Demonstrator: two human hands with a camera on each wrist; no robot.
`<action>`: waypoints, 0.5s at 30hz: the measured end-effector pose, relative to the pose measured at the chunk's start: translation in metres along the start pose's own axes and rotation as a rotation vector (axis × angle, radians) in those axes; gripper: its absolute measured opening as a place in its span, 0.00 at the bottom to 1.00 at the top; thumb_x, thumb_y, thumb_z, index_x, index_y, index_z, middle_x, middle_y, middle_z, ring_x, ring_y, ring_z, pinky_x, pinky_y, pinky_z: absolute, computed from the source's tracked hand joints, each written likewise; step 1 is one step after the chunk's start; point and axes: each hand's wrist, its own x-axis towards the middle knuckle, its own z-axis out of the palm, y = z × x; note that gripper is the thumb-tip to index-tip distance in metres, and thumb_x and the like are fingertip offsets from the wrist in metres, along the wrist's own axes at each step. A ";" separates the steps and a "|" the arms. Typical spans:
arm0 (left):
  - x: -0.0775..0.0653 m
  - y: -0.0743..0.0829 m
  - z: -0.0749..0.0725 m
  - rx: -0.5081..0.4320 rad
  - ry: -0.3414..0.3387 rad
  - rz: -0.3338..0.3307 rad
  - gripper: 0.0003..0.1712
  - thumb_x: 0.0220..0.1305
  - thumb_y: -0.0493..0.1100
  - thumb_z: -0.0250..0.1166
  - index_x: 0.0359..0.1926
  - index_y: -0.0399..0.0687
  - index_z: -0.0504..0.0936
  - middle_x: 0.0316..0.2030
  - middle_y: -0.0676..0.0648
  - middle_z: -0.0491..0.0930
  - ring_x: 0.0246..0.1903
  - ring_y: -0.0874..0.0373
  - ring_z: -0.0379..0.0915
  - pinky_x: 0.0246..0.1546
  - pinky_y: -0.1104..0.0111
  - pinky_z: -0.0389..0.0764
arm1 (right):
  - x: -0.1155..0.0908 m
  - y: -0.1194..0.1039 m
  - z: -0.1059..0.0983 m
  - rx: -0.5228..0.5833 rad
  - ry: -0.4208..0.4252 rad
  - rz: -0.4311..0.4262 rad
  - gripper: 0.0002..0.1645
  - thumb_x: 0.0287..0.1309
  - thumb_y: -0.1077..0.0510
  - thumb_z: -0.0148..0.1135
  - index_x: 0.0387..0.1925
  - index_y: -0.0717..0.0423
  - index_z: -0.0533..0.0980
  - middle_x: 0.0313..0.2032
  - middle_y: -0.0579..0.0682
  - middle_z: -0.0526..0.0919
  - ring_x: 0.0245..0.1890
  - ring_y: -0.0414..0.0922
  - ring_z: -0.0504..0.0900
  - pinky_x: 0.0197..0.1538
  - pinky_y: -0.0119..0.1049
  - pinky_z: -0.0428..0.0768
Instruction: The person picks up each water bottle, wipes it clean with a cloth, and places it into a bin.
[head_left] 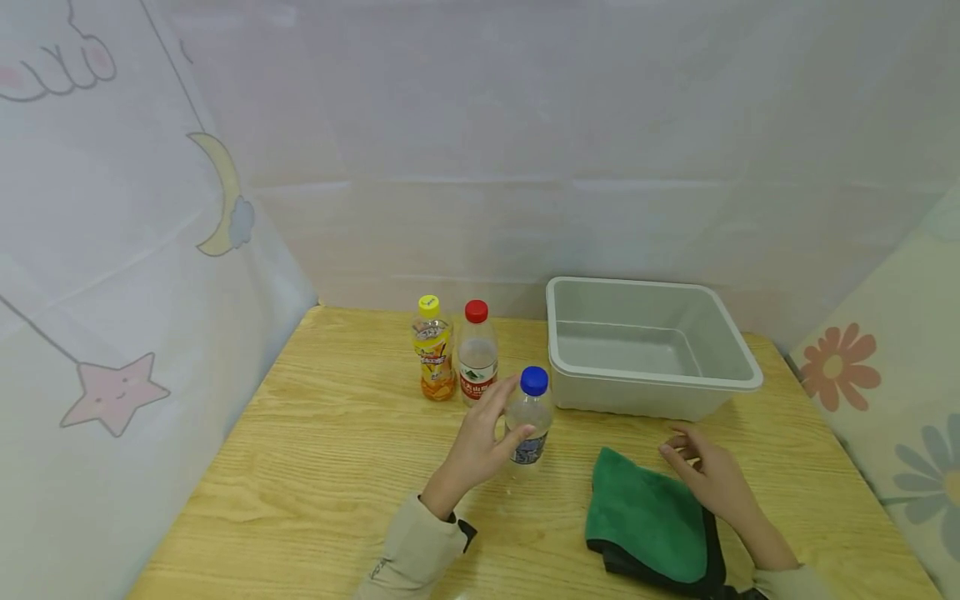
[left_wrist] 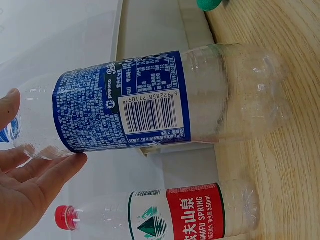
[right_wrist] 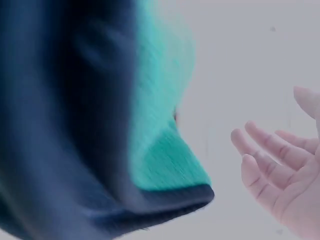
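A clear plastic bottle [head_left: 529, 417] with a blue cap and blue label stands upright; the left wrist view shows the Pepsico print on its label [left_wrist: 122, 102]. My left hand [head_left: 476, 446] holds it by its upper part, with the thumb [left_wrist: 7, 107] on the near side and fingers [left_wrist: 55, 175] partly behind. My right hand [head_left: 712, 475], holding nothing, is beside a folded green cloth [head_left: 648, 517] with black edging. In the right wrist view its fingers are loosely bent, apart from the cloth [right_wrist: 170, 160].
A red-capped bottle [head_left: 477, 350] and a yellow-capped bottle [head_left: 433, 354] with orange contents stand together behind my left hand. At the back right sits a grey plastic bin [head_left: 637, 383]. White fabric with printed figures walls in the wooden table [head_left: 315, 483].
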 end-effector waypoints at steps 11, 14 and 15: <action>0.001 -0.001 0.000 -0.017 0.002 0.014 0.35 0.61 0.42 0.61 0.64 0.35 0.59 0.60 0.37 0.63 0.56 0.42 0.65 0.45 0.53 0.76 | 0.008 0.012 -0.023 0.118 0.127 0.178 0.31 0.65 0.56 0.48 0.60 0.75 0.54 0.35 0.61 0.81 0.24 0.30 0.78 0.22 0.28 0.75; 0.001 -0.001 0.000 -0.016 0.003 0.016 0.34 0.61 0.42 0.61 0.64 0.36 0.59 0.59 0.38 0.64 0.55 0.42 0.65 0.45 0.54 0.76 | 0.010 0.015 -0.028 0.156 0.170 0.254 0.35 0.66 0.52 0.46 0.62 0.75 0.49 0.30 0.41 0.81 0.22 0.28 0.77 0.22 0.28 0.77; 0.001 -0.001 0.000 -0.016 0.003 0.017 0.34 0.61 0.42 0.61 0.64 0.36 0.59 0.59 0.38 0.64 0.55 0.42 0.66 0.45 0.54 0.76 | 0.011 0.016 -0.030 0.166 0.183 0.277 0.37 0.66 0.52 0.46 0.63 0.74 0.47 0.30 0.34 0.78 0.22 0.28 0.77 0.22 0.29 0.77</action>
